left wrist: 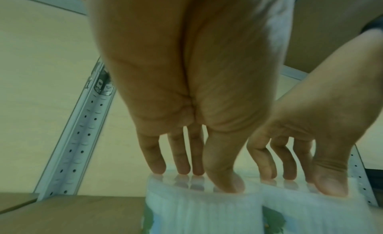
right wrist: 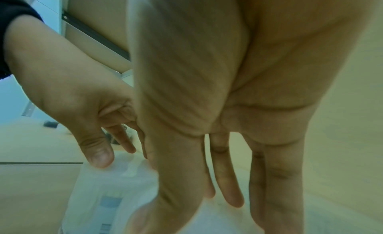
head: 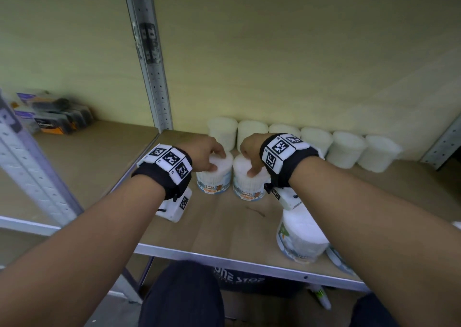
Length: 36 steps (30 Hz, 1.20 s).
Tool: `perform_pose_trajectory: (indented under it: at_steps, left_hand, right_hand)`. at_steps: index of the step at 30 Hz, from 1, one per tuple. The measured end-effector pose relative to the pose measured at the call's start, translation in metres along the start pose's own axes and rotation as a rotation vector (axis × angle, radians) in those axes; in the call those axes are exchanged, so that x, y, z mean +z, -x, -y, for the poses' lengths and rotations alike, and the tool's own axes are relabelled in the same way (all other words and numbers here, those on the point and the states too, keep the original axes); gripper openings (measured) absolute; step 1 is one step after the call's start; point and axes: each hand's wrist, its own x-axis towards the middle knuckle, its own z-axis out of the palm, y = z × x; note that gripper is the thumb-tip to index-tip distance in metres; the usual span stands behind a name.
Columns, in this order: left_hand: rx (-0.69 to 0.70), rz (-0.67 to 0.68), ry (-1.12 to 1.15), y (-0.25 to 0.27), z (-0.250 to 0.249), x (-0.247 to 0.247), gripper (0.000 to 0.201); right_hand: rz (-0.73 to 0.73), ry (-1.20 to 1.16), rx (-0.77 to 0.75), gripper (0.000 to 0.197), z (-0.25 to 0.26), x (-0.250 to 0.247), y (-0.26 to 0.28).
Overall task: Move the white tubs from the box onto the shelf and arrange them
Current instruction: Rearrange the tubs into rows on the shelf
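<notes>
Plywood shelf [head: 224, 227] lay bare between its metal front rail [head: 249, 260] and my hands. My left hand [head: 203, 152] pinched the lid of one round white cotton-bud tub [head: 213, 177], fingertips [left wrist: 157, 165] around its rim; my right hand [head: 250, 149] pinched its touching neighbour [head: 249, 184]. Six more tubs [head: 316, 142] lined the back wall, another tub [head: 301, 237] near the rail.

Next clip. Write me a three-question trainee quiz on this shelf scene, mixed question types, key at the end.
1. True or false: each hand grips its own tub from above.
2. How many tubs stand in the back row against the wall? A) four B) six C) nine
3. Fill in: the label on the held tubs reads "cotton ____".

Key:
1. True: left hand on the left tub, right hand on the right tub.
2. B, the back row.
3. Buds.
</notes>
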Motion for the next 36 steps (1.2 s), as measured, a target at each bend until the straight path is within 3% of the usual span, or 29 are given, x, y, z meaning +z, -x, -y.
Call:
perform_pose_trajectory:
  at_steps: [4, 7, 8, 11, 13, 26, 36]
  left_hand:
    - [0.011, 0.021, 0.043, 0.026, -0.005, 0.004, 0.044]
    - [0.015, 0.031, 0.051, 0.044, -0.007, 0.006, 0.044]
    - [0.012, 0.039, 0.059, 0.049, -0.008, 0.007, 0.043]
    - [0.011, 0.063, 0.061, 0.064, -0.01, 0.008, 0.043]
    - [0.02, 0.073, 0.059, 0.073, -0.011, 0.01, 0.042]
    - [0.066, 0.074, 0.04, 0.107, -0.028, 0.016, 0.037]
    - [0.067, 0.067, 0.031, 0.107, -0.029, 0.018, 0.039]
  right_hand:
    - [0.003, -0.004, -0.009, 0.072, 0.004, 0.016, 0.005]
    - [0.018, -0.111, -0.05, 0.103, 0.005, 0.032, 0.004]
    - [-0.007, -0.117, -0.047, 0.103, 0.013, 0.023, 0.028]
    - [0.059, -0.058, -0.107, 0.06, 0.042, -0.028, 0.144]
    - [0.078, -0.075, -0.154, 0.044, 0.044, -0.036, 0.173]
    - [0.048, -0.215, -0.19, 0.044, 0.043, -0.019, 0.219]
    - [0.016, -0.297, -0.158, 0.057, 0.036, -0.014, 0.23]
